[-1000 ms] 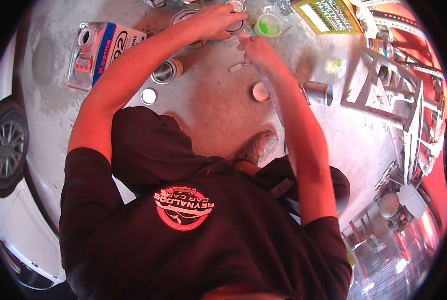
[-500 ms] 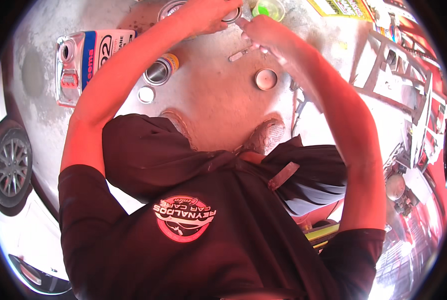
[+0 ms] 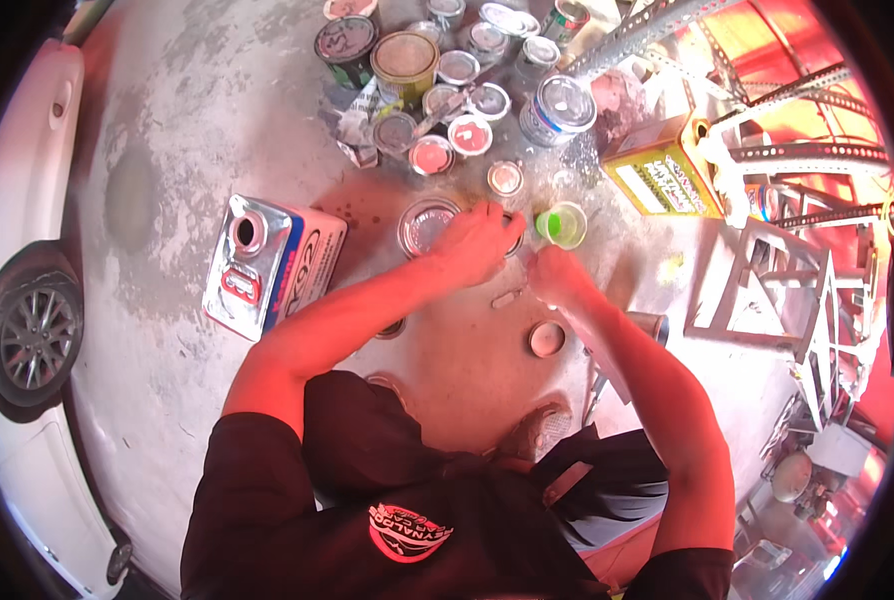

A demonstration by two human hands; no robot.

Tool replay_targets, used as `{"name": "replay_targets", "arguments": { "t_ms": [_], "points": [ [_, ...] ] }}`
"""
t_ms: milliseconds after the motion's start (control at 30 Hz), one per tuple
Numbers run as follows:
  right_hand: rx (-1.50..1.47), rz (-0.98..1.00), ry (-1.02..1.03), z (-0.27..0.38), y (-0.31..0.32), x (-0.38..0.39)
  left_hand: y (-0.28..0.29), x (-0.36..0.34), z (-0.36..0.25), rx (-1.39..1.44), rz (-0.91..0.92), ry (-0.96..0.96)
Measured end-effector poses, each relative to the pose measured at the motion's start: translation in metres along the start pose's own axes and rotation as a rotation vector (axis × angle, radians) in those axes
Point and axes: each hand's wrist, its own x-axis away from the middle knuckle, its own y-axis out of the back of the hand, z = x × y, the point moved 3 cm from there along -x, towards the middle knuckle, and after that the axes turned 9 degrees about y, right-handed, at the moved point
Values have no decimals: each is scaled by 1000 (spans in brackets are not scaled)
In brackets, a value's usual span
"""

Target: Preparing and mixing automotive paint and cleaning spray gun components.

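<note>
Left hand (image 3: 479, 242): centre of frame, fingers curled down over the rim of a small can (image 3: 512, 235) that is mostly hidden beneath it; gripping, as far as can be told. Right hand (image 3: 559, 277): just right of and below the left, fingers bunched, close beside the can; whether it pinches anything cannot be told. Hands close together, not clasped. Green plastic cup (image 3: 563, 224): upright, just right of the hands, open. Open tin with shiny bottom (image 3: 427, 224): touching the left hand's left side. Loose round lid (image 3: 546, 338): below the right hand, lying flat on the concrete floor (image 3: 167, 150). Rectangular metal canister (image 3: 267, 262): on its side, left of centre, untouched. Cluster of small paint tins (image 3: 447, 90): top centre, most lidded. Judgement: work on the can looks midway, the can being handled, nothing yet visibly poured.
</note>
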Motion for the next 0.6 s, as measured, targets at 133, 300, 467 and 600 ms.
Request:
{"name": "replay_targets", "arguments": {
  "t_ms": [133,300,467,600],
  "points": [
    [-328,225,-239,13,15,-3,3,1,7,46,6,5],
    [-346,192,-231,6,15,-2,5,-5,10,62,29,4],
    [-87,14,-7,5,10,0,1,-6,10,54,4,-14],
    [-124,83,-39,0,7,-1,-1,-3,12,56,0,-17]
  ]
}}
